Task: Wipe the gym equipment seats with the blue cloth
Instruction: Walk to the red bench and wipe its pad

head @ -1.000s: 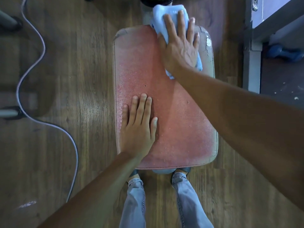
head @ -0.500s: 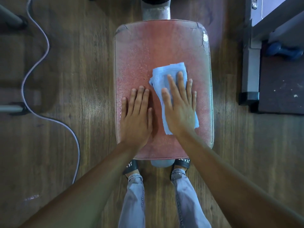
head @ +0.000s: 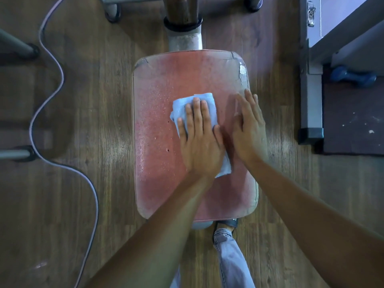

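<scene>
A worn red padded seat [head: 158, 84] lies below me over a wooden floor, its surface speckled with droplets and its far right corner cracked. The folded blue cloth [head: 180, 107] lies on the middle of the seat. My left hand [head: 200, 142] presses flat on the cloth with straight fingers and covers most of it. My right hand [head: 249, 129] rests flat on the seat's right side, just beside the cloth, with nothing under it.
A grey post [head: 185, 40] joins the seat's far end. A cable [head: 62, 80] snakes over the floor at left near two metal legs [head: 16, 46]. A grey machine frame [head: 311, 90] and a blue dumbbell [head: 353, 75] stand at right. My leg [head: 228, 246] is at the near end.
The cloth was under my right hand and slid from the seat's far end to the middle. Now my left hand presses it, and my right hand has moved to the seat's right side.
</scene>
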